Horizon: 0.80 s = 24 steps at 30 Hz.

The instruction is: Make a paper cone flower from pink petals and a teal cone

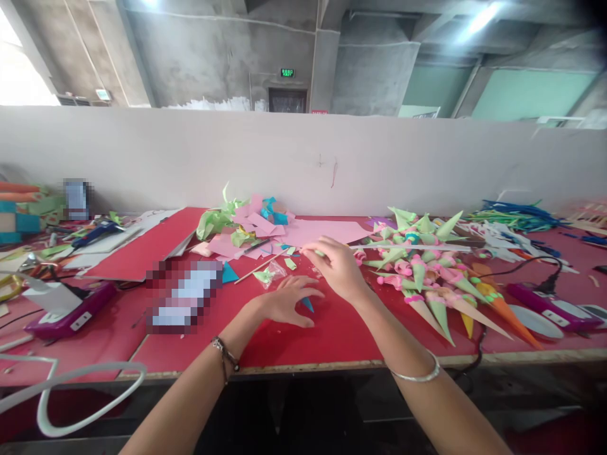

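My left hand (288,301) hovers low over the red tabletop (327,344) with its fingers spread and nothing in them. Just by its fingers lies a small blue paper piece (308,304). My right hand (337,266) is raised to the right of it, thumb and fingers pinched together; a pale greenish bit may show between them, too small to name. A clear plastic scrap (272,273) and a thin wooden stick (256,268) lie beyond my left hand. Behind my right hand is a flat pink paper sheet (327,231).
At right lies a heap of green, pink and orange paper cones (427,272), near a purple power strip (552,306). Crumpled paper (215,222), a red board (152,243) and a pixelated phone (187,297) are on the left. A white cable (90,426) loops at front left.
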Each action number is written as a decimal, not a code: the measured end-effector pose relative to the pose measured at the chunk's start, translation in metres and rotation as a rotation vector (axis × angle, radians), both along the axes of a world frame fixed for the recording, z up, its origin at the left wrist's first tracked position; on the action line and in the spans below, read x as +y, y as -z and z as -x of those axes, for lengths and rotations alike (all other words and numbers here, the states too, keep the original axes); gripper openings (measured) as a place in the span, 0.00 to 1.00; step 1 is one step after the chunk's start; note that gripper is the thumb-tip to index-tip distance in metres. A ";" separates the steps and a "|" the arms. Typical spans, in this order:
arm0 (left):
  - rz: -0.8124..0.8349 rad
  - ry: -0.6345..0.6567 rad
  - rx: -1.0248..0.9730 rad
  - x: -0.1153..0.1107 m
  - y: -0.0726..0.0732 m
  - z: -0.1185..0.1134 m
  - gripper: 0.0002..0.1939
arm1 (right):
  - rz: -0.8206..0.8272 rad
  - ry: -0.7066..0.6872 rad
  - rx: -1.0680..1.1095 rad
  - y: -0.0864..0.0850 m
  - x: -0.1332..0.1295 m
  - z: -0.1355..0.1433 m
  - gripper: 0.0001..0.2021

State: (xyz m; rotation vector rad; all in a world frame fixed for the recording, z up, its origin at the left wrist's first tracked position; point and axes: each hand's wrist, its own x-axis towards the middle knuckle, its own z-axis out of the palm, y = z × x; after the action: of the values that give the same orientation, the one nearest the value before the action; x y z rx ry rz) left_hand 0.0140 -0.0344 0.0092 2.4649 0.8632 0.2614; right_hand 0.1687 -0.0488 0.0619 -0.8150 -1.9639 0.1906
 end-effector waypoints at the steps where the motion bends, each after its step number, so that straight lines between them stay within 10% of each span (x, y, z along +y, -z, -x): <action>1: -0.042 -0.016 0.026 0.000 0.003 0.002 0.29 | -0.013 -0.006 -0.016 0.000 0.004 0.002 0.09; 14: -0.414 -0.367 -0.020 0.021 0.021 0.021 0.10 | 0.213 -0.126 0.029 0.048 0.031 0.019 0.11; 24: -0.326 -0.566 -0.199 0.023 0.021 0.030 0.21 | 0.304 -0.121 0.204 0.056 0.040 0.021 0.08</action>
State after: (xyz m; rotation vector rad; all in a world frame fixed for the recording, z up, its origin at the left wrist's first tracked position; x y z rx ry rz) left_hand -0.0165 -0.0111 -0.0117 2.3608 1.5112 0.8898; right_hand 0.1475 -0.0093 0.0055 -0.8338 -1.8143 0.6327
